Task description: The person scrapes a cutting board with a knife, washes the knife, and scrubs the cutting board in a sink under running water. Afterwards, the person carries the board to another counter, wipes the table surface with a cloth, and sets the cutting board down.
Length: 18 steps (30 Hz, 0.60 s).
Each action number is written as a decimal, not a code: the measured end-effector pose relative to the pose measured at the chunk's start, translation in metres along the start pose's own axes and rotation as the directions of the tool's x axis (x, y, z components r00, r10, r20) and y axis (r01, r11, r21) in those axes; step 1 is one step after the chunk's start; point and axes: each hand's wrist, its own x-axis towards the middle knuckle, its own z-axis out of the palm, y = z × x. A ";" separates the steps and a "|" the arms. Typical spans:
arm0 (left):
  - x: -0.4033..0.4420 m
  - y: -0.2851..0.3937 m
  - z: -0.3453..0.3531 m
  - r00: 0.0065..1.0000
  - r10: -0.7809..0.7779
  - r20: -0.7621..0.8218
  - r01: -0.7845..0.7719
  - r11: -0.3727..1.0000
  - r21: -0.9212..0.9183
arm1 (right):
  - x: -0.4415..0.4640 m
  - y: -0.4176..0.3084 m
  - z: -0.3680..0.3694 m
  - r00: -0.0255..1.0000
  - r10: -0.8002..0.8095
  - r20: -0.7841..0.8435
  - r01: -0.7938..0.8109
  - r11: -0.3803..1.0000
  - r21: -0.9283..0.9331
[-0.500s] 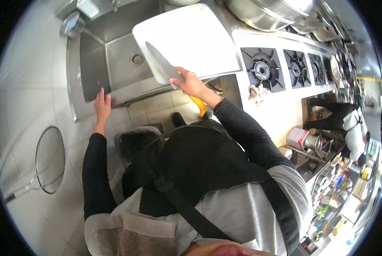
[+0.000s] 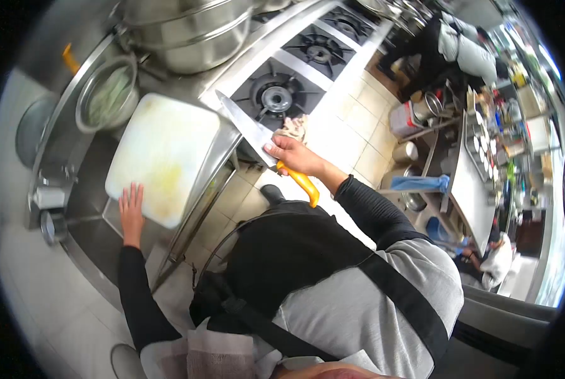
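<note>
My right hand [image 2: 288,155] grips a kitchen knife [image 2: 247,128] with a broad blade and a yellow handle. The fingers are closed where blade meets handle, and the tip points away toward the stove. Fingers outstretched, my left hand [image 2: 131,205] rests at the near left edge of a white cutting board [image 2: 165,148]. Yellowish stains mark the board, which lies across part of the steel sink [image 2: 93,164]. Just beyond the board stands a metal bowl [image 2: 83,112] with pale green pieces in it.
Gas burners [image 2: 276,98] line the counter, with a crumpled cloth [image 2: 293,128] at their front edge. A large steel pot [image 2: 191,31] stands behind the board. A co-worker [image 2: 462,50] bends at the far right. Shelving with a blue cloth [image 2: 419,183] stands to the right.
The camera view has turned, bringing the bowl and more of the right side into sight. My left hand has gone from the sink's front edge to the board. The knife stays in my right hand.
</note>
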 end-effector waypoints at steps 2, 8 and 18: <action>0.001 -0.001 -0.009 1.000 0.012 0.018 -0.013 0.999 0.045 | -0.006 0.007 -0.023 0.994 -0.006 -0.111 0.002 0.999 -0.035; 0.007 0.005 -0.141 0.996 0.091 0.005 -0.091 0.995 0.035 | 0.010 0.009 -0.071 0.973 -0.105 -0.203 0.111 0.994 0.017; 0.155 0.062 -0.330 0.988 0.066 -0.136 -0.074 0.996 -0.050 | 0.085 -0.002 -0.074 0.933 -0.278 -0.228 0.306 0.948 0.094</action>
